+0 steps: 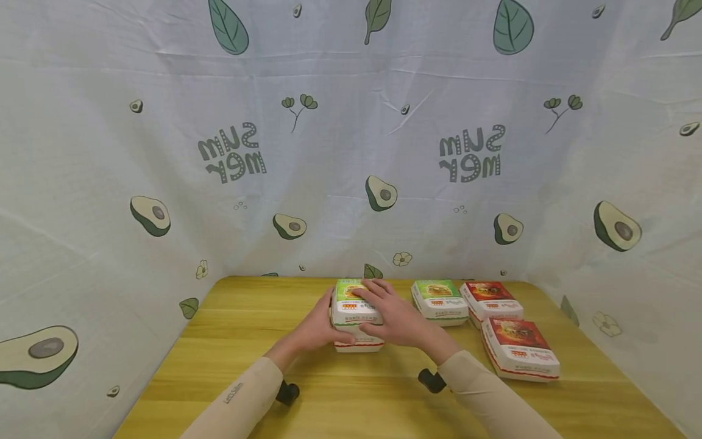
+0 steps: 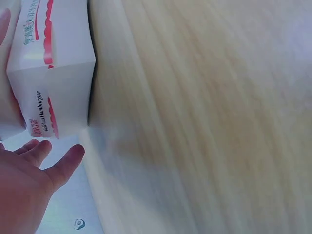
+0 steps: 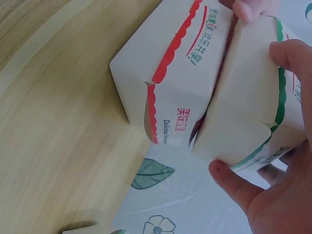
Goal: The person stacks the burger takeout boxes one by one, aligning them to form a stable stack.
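Two burger boxes are stacked near the middle of the table. The green-topped burger box (image 1: 356,316) sits over a red-trimmed burger box (image 1: 359,347). My left hand (image 1: 320,324) holds the left side of the green one, its thumb across the front. From the right, my right hand (image 1: 399,316) grips the same box, fingers over its top and right side. Seen from the right wrist, a thumb and fingers are around the green-trimmed box (image 3: 248,83), close against the red-trimmed box (image 3: 170,73). The left wrist view shows the red-trimmed box (image 2: 56,92) beyond my fingers.
Right of the stack stand another green-topped box (image 1: 439,302), a red-topped box (image 1: 490,299) behind and a second red-topped box (image 1: 521,350) in front. The wooden table (image 1: 230,341) meets a printed cloth (image 1: 329,152) at the back and sides.
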Demonstrator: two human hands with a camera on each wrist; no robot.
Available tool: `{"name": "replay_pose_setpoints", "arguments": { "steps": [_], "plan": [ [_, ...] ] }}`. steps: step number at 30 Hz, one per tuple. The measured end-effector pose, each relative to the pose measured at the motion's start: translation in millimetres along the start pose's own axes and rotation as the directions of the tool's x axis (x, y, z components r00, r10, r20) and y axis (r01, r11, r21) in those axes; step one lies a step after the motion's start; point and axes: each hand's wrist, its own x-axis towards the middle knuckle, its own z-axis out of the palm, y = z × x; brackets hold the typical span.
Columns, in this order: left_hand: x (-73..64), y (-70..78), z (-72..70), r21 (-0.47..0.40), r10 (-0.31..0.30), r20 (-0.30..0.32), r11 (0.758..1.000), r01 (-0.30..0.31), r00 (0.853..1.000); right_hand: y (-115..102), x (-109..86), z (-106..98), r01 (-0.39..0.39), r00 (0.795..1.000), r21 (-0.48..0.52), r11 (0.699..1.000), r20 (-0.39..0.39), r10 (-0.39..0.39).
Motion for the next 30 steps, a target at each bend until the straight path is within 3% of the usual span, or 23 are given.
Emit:
{"name": "replay_pose_setpoints", "arguments": {
  "steps": [7, 17, 30],
  "plan": [
    [-0.7, 1.1, -2.3, 0.084, -0.04, -0.043, 0.995, 0.044, 0.998, 0, -0.3, 0, 0.01, 1.0, -0.008, 1.0, -0.005, -0.01],
    [0.9, 11.0, -4.6, 0.144, -0.043, -0.068, 0.988, 0.053, 0.997, 0, -0.1, 2, 0.013, 1.0, -0.031, 0.999, -0.003, -0.013],
    [3.6, 11.2, -4.3, 0.145, -0.037, -0.048, 0.988, 0.043, 0.998, 0, 0.3, 3, 0.002, 1.0, -0.044, 0.999, 0.003, -0.002]
  ]
}}
